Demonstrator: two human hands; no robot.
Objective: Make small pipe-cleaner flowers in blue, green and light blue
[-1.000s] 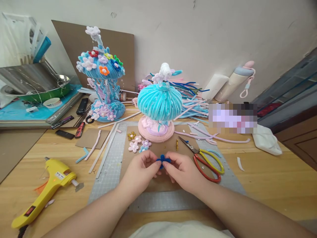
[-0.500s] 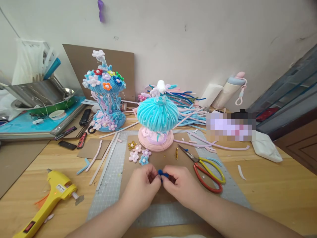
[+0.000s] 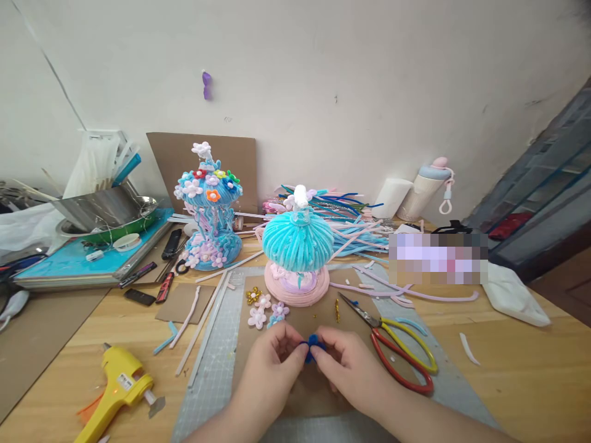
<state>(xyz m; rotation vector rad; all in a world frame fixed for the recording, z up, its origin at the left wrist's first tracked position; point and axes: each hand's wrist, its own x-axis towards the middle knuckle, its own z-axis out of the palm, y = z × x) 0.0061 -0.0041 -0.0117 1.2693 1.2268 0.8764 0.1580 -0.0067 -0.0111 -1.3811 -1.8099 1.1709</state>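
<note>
Deep blue and fuzzy, a small pipe-cleaner piece [image 3: 313,346] is pinched between the fingertips of the left hand [image 3: 271,366] and right hand [image 3: 354,369], near the scene's front, over brown cardboard [image 3: 323,311], left of the scissors [image 3: 399,347]. It is probably light, soft and bendable, and best held at its twisted centre.

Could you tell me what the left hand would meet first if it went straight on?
The left hand points right, so beyond the blue pipe-cleaner piece it pinches, probably the right hand, close opposite.
</note>
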